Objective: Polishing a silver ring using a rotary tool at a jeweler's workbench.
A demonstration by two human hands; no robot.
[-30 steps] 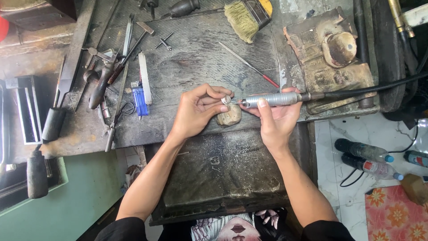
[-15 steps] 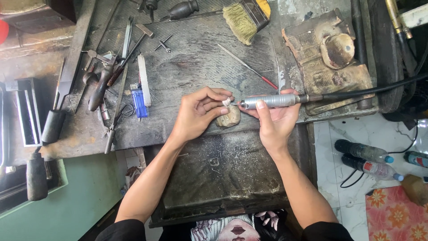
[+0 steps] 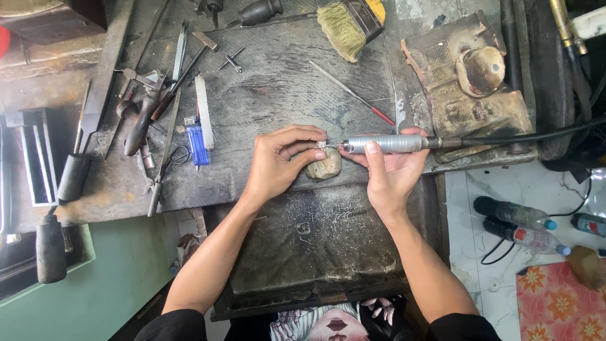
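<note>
My left hand [image 3: 278,163] pinches a tiny silver piece [image 3: 320,145] between thumb and fingertips, resting it on a worn wooden peg [image 3: 325,165] at the bench edge. My right hand [image 3: 390,173] grips a grey metal rotary handpiece [image 3: 385,144], held level, its thin tip touching the silver piece. A black flexible shaft [image 3: 524,136] runs from the handpiece off to the right. Below both hands lies a dark metal catch tray [image 3: 315,252] dusted with filings.
The dark workbench [image 3: 265,88] holds a blue lighter [image 3: 197,144], files, pliers and a hammer at left, a bristle brush [image 3: 344,26] at the top, a red-tipped rod [image 3: 353,95] and a charred block [image 3: 470,82] at right. Plastic bottles [image 3: 517,224] lie on the tiled floor.
Both hands have stayed at the peg; the handpiece tip has shifted only slightly against the small piece.
</note>
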